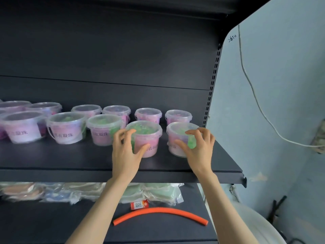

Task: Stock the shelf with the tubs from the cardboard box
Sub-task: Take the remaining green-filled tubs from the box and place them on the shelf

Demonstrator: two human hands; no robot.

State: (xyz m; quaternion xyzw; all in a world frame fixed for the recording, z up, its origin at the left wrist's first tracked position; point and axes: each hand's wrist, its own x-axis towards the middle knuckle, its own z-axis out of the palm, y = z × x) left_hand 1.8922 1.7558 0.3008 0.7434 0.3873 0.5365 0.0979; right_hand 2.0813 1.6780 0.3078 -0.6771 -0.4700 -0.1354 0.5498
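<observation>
Centre frame, the left hand (pixel 125 150) curls round a clear lidded plastic tub of pink and green beads (pixel 151 138), thumb across its front. The right hand (pixel 198 147) grips a matching tub (pixel 175 132) beside it. Both tubs stand on the dark metal shelf (pixel 70 155), probably being squared with the front row (pixel 66 127) at left. The back row (pixel 148 114) limits pushing deeper. The cardboard box is out of view.

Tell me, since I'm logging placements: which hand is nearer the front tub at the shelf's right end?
Right. The right hand grips that end tub; the left hand grips the neighbouring tub to its left.
</observation>
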